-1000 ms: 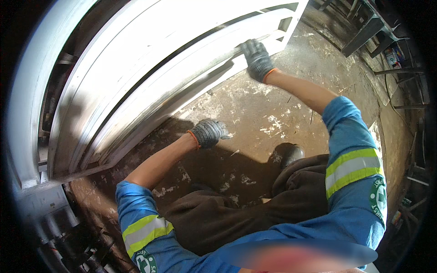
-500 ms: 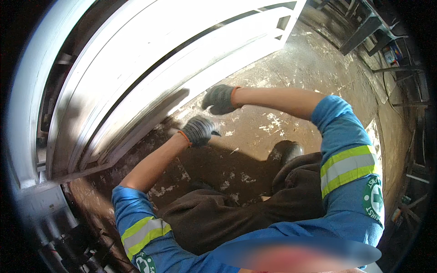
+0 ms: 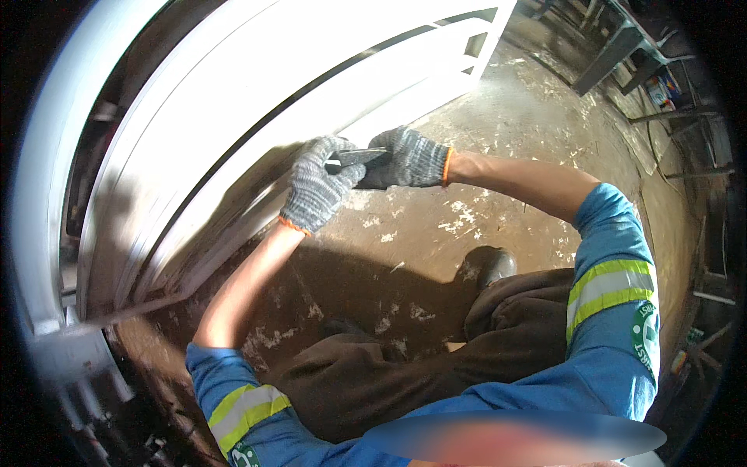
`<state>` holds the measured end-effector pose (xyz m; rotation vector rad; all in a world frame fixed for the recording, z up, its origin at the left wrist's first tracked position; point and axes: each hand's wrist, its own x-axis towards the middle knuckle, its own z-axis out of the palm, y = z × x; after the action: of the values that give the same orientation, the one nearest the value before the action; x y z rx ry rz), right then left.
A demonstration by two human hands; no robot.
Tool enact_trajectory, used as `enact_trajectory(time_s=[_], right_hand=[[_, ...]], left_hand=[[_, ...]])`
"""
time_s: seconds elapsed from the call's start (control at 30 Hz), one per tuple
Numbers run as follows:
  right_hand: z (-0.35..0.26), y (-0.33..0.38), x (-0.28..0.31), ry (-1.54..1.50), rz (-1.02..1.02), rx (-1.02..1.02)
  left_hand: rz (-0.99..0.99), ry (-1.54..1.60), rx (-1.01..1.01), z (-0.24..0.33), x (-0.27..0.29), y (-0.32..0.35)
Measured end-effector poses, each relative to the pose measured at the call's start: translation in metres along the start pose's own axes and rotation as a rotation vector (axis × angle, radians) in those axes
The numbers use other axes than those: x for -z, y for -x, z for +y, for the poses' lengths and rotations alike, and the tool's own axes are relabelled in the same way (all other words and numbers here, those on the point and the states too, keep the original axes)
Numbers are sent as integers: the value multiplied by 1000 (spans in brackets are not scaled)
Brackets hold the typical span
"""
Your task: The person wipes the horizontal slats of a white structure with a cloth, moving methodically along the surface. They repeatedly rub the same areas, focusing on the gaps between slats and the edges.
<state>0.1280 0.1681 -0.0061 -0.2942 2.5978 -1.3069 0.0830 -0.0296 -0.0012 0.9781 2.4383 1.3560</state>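
Clearly, in the head view, your two gloved hands met around one small dark flat piece [image 3: 369, 158], off the floor [image 3: 537, 156] and close by the lower edge of the white slatted panel [image 3: 264, 70]. Your left hand [image 3: 319, 183] was closed on the piece's left end, the thumb lying along its near side and the fingers curled beyond it. Your right hand [image 3: 412, 159] gripped the other end, fingers bent round it, wrist coming in from the right. The piece lay roughly level between them, partly hidden by both gloves, so its exact kind could not be told.

Both gloves were grey knit with orange cuffs. A shadow fell on the panel just left of your left hand, while the panel's upper right corner showed small openings. Your dark boot [image 3: 489, 266] rested on the scuffed brown floor, nearer to you than the panel's lower edge, beside your dark trousers [image 3: 420, 381]. Toward the floor's far right edge stood a dark-legged stand [image 3: 611, 58], with a small multicoloured package [image 3: 661, 91] near it.
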Motion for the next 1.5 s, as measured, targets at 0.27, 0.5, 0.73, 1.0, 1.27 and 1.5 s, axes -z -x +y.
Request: enact_trajectory(time_s=[0.27, 0.5, 0.73, 1.0, 1.27, 1.5], right_hand=[[39, 3, 65, 953, 504, 617], [62, -2, 93, 1281, 634, 379], [93, -5, 122, 1162, 621, 254], [137, 0, 179, 1221, 590, -84], [87, -17, 124, 1136, 555, 194], [147, 1, 182, 1160, 520, 151]], left_hand=[[366, -654, -619, 77, 58, -19], [481, -1411, -678, 96, 122, -44], [502, -1431, -525, 90, 173, -70], [568, -1416, -10, 113, 145, -76], [522, -1452, 16, 115, 163, -68], [465, -1381, 113, 123, 145, -75]])
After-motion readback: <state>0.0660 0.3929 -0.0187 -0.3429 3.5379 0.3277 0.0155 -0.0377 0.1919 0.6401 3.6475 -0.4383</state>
